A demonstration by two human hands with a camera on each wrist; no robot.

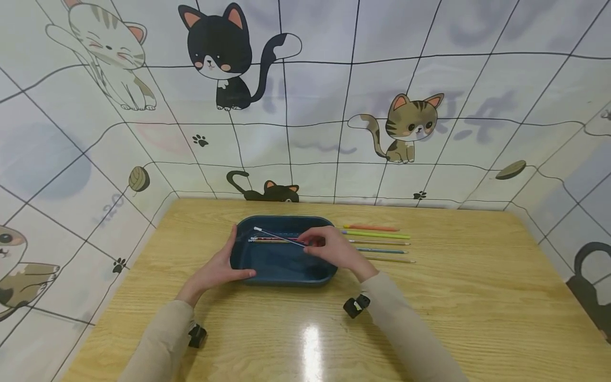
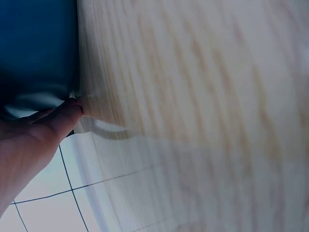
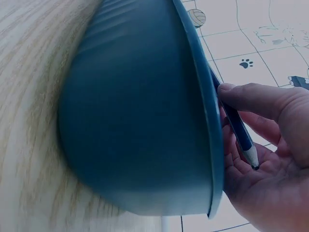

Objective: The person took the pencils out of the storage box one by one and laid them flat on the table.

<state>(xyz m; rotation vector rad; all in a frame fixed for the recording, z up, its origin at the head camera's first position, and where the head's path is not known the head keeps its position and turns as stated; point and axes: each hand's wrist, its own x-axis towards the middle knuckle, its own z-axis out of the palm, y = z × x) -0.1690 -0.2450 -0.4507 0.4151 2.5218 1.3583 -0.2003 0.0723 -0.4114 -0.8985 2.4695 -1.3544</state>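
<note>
In the head view a dark blue tray point(image 1: 277, 267) sits on the wooden table. My left hand point(image 1: 217, 270) rests against its left end, thumb and fingers spread and fairly straight along the side. My right hand point(image 1: 334, 246) is over the tray's right part and pinches a pencil point(image 1: 277, 236) between thumb and fingers, its white-tipped end pointing left. In the right wrist view this pencil point(image 3: 236, 123) has a dark blue body and a sharpened point near the palm. Beneath it, other pencils point(image 1: 267, 241) lie in the tray, partly hidden by the hand.
Right of the tray several pencils lie roughly parallel on the table point(image 1: 453, 302), among them an orange pencil point(image 1: 374, 228), a yellow-green pencil point(image 1: 382, 234) and a blue pencil point(image 1: 382, 250). A cat-patterned sheet point(image 1: 315, 143) stands behind the table and along its sides.
</note>
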